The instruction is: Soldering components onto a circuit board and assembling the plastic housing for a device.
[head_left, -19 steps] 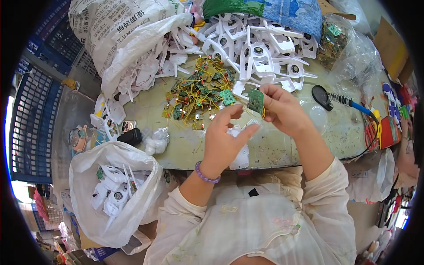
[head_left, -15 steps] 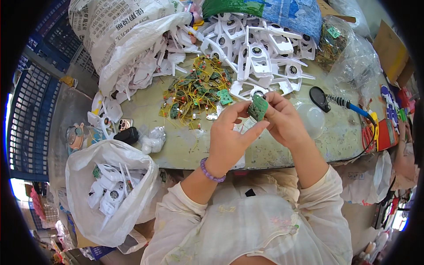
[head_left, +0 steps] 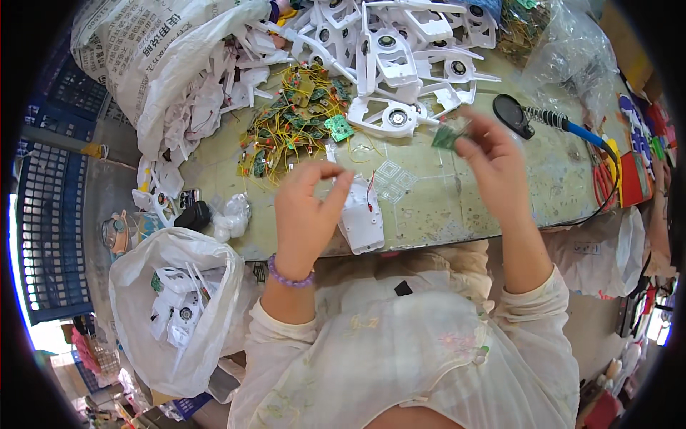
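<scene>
My right hand (head_left: 493,154), slightly blurred, pinches a green circuit board (head_left: 446,138) by its edge, raised over the right half of the table. My left hand (head_left: 306,207), with a purple bead bracelet at the wrist, is held over the front of the table with thumb and forefinger curved and a gap between them; nothing shows in it. Just right of its fingers a white plastic housing (head_left: 363,225) lies by the table's front edge, with a thin red and black wire on it. A pile of circuit boards with yellow wires (head_left: 296,118) lies beyond.
White plastic frames with round dark centres (head_left: 389,68) are heaped at the back. A soldering iron (head_left: 572,127) rests at the right, next to a black round lid (head_left: 511,114). A white bag of parts (head_left: 232,286) stands at the lower left. A woven sack (head_left: 153,64) leans at the back left.
My hands have parted: the left let go of the circuit board and moved left, while the right carried it to the right. The white housing beneath has come into sight. The view has shifted.
</scene>
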{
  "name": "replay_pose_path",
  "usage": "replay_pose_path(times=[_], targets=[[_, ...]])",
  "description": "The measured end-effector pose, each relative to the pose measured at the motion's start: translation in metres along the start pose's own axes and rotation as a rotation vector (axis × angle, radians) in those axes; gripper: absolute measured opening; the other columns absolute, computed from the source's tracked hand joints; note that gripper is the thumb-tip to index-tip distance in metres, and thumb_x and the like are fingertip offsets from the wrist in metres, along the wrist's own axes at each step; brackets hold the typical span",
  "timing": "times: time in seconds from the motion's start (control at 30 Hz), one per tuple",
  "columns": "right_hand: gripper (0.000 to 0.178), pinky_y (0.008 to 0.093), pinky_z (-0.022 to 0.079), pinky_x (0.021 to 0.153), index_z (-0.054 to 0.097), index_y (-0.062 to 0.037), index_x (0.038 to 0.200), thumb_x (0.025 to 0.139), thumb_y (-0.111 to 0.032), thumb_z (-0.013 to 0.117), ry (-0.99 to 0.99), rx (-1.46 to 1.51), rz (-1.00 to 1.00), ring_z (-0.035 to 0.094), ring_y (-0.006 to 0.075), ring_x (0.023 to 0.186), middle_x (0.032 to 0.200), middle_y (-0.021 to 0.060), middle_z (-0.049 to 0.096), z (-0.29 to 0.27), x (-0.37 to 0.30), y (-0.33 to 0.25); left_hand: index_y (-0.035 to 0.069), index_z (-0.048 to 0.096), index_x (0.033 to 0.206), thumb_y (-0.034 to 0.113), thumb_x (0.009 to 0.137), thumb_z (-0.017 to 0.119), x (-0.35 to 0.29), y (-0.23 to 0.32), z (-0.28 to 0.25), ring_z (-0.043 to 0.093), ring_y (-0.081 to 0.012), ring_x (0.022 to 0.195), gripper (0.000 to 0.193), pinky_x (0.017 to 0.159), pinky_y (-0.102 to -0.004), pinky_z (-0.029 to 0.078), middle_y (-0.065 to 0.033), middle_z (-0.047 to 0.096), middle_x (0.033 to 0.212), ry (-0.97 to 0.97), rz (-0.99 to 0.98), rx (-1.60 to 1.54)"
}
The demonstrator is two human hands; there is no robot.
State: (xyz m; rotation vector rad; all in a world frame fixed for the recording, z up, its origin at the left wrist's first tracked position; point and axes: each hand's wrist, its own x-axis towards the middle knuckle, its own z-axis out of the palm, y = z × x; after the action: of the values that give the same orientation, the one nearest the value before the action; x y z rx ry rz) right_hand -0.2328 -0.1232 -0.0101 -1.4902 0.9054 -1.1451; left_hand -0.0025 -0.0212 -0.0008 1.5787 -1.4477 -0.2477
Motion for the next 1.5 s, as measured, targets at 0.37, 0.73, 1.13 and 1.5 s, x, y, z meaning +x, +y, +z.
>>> replay_pose_path(times=[0.37, 0.73, 1.13, 1.5], targets=[[0.027, 0.0406, 0.044, 0.081, 0.064, -0.0053, 0.101, 0.075, -0.008, 0.070, -0.115, -0.685, -0.361, 0.053, 0.0321, 0.093, 0.092, 0.0110, 0.060, 0.025, -0.026, 0.030, 0.007, 0.067, 0.078, 0.020, 0.076, 0.072, -0.015, -0.004, 0.041, 0.058, -0.0250, 0.074, 0.014, 0.068, -0.0370, 0.042, -0.0059, 0.062, 0.076, -0.216, 0.003, 0.339], [0.009, 0.0387, 0.045, 0.077, 0.065, -0.0058, 0.087, 0.079, -0.010, 0.068, -0.180, -0.439, -0.274, 0.053, 0.0299, 0.087, 0.085, 0.0087, 0.059, 0.049, -0.026, 0.022, 0.010, 0.068, 0.080, 0.015, 0.077, 0.070, -0.024, -0.001, 0.034, 0.059, -0.0229, 0.075, 0.006, 0.072, -0.0361, 0.039, -0.0028, 0.063, 0.077, -0.145, -0.035, 0.069], [0.017, 0.0385, 0.048, 0.073, 0.065, -0.0037, 0.097, 0.080, -0.008, 0.066, 0.046, 0.019, 0.077, 0.057, 0.0314, 0.090, 0.096, 0.0095, 0.063, 0.053, -0.018, 0.026, 0.007, 0.068, 0.084, 0.007, 0.076, 0.067, -0.028, -0.005, 0.037, 0.062, -0.0227, 0.076, 0.008, 0.078, -0.0332, 0.043, -0.0040, 0.067, 0.081, -0.135, -0.215, -0.153], [0.027, 0.0422, 0.041, 0.090, 0.065, -0.0069, 0.100, 0.073, -0.010, 0.072, -0.305, -0.778, -0.288, 0.053, 0.0282, 0.105, 0.111, 0.0068, 0.060, 0.027, -0.031, 0.034, 0.013, 0.072, 0.081, 0.014, 0.073, 0.073, -0.020, -0.003, 0.034, 0.058, -0.0200, 0.075, 0.008, 0.079, -0.0348, 0.038, -0.0003, 0.063, 0.075, -0.273, 0.117, 0.078]])
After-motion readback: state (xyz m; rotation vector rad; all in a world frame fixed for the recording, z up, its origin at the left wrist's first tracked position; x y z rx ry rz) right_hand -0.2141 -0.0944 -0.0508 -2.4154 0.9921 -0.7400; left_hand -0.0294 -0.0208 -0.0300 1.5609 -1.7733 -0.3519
